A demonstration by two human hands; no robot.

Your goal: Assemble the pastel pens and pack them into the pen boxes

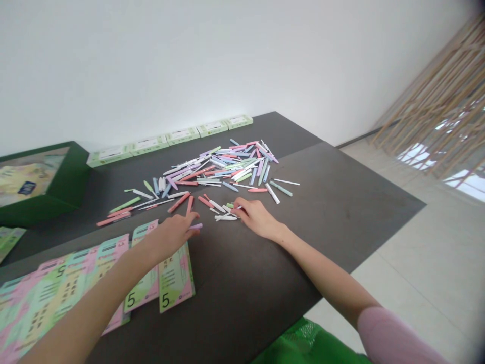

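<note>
The head view shows a dark table (341, 202), its far edge against a white wall (151, 60) and its right corner jutting over pale floor (401, 268). A green box (64, 187) stands open at the surface's far left. Printed booklets (176, 283) lie in a row across the surface's left part. A heap of pens (227, 164) spreads between the middle and the far edge, which flat cartons (182, 135) line. The left hand (172, 235) pinches a lavender pen (196, 226) by the rightmost booklet. The right hand (259, 217) has its fingertips among small white pens (226, 218) near the surface's middle; I cannot tell whether they grasp one.

Picking is probably best done one barrel at a time, drawing each sideways so its neighbours don't roll, the left pinch snug but light.

A red pen (190, 203) meets the left fingers; whether it is held or lies behind is unclear. The left palm is hidden, the green box and leftmost booklets are cut off, overlapping pens defy counting, and the booklets' fine print is unreadable.
</note>
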